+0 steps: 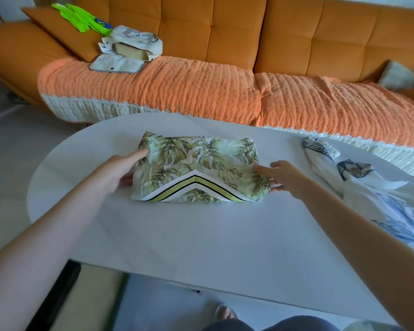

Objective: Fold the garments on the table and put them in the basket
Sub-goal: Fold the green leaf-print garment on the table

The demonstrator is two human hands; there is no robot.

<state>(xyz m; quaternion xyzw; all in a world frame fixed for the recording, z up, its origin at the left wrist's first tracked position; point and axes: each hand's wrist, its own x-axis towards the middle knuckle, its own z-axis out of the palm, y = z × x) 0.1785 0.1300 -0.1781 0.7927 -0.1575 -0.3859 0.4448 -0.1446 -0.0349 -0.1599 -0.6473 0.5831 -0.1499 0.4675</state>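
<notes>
Leaf-print garment (pixel 196 161), folded into a compact rectangle, lies flat near the middle of the white oval table (pixel 177 235); a white, yellow and black chevron band shows along its near edge. The left hand (pixel 122 172) meets the garment's left side: one digit lies straight on top of the cloth, while the others reach the edge lower down and pass out of sight, so it cannot be told whether this hand grips the cloth or only touches it. The right hand (pixel 283 177) holds the garment's right side, with one digit stretched over the top and fingertips curled round the edge from below; another finger stands raised, clear of the fabric. A second garment (pixel 368 194), white with blue and brown print, lies crumpled on the table's right part, well apart from the first and cut off by the picture's right border. Beyond the table stands an orange sofa (pixel 296 37) under a textured orange throw (pixel 165 89) with a pale fringe. On its left end rest pale cloth pieces (pixel 132 47) around a yellowish block, with a bright green item (pixel 79 19) behind them; what these are is hard to make out. Below the near table edge, a foot (pixel 225 311) and dark-clad knees are partly visible.
</notes>
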